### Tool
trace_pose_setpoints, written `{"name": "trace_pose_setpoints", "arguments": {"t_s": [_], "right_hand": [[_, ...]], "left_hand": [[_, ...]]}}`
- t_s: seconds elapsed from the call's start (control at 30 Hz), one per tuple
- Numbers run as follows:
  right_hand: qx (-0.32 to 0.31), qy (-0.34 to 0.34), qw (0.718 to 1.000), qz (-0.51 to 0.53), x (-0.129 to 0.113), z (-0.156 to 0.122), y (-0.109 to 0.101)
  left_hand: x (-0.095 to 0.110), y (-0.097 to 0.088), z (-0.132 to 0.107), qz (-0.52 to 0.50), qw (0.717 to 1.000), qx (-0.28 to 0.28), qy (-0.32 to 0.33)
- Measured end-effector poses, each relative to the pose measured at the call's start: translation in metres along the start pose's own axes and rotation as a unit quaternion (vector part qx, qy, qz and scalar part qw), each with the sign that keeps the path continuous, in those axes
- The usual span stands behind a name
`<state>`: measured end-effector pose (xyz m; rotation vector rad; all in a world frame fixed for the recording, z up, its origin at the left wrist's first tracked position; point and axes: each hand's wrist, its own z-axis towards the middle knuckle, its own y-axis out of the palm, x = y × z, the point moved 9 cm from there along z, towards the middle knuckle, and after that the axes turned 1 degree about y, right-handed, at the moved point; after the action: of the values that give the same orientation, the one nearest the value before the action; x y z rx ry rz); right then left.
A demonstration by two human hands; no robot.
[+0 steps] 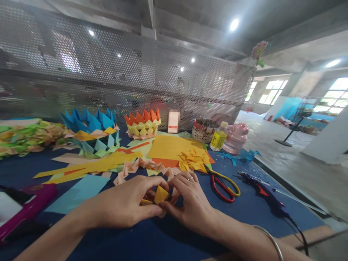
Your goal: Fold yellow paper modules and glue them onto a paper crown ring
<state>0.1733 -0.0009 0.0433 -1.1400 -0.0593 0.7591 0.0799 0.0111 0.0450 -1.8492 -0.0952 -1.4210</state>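
My left hand has its fingers closed around a small yellow folded paper piece, with a bit more yellow paper showing at its palm. My right hand, a ring on one finger, pinches the near part of a peach folded-paper chain right beside that piece. The chain curves in a loop behind both hands, and the fingers hide its near part. A pile of yellow folded pieces lies just beyond the right hand. Red-and-yellow-handled scissors rest to its right.
Behind stand a blue paper crown-like ring, an orange-and-yellow one, a basket, a bottle and a pink jug. A glue gun lies right, a purple tool left. Perforated metal panel backs the table.
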Motion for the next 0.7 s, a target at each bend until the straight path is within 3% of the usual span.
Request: {"name": "trace_pose_setpoints", "arguments": {"t_s": [0.57,0.7], "right_hand": [[-0.024,0.026,0.998,0.050,0.0032,0.0014,0.0049],[-0.023,0.000,0.998,0.060,-0.0028,0.0024,-0.0022]], "left_hand": [[0.0066,0.0074,-0.0014,-0.076,0.996,-0.050,0.024],[-0.0010,-0.0020,-0.0041,-0.022,0.999,-0.024,0.008]]}}
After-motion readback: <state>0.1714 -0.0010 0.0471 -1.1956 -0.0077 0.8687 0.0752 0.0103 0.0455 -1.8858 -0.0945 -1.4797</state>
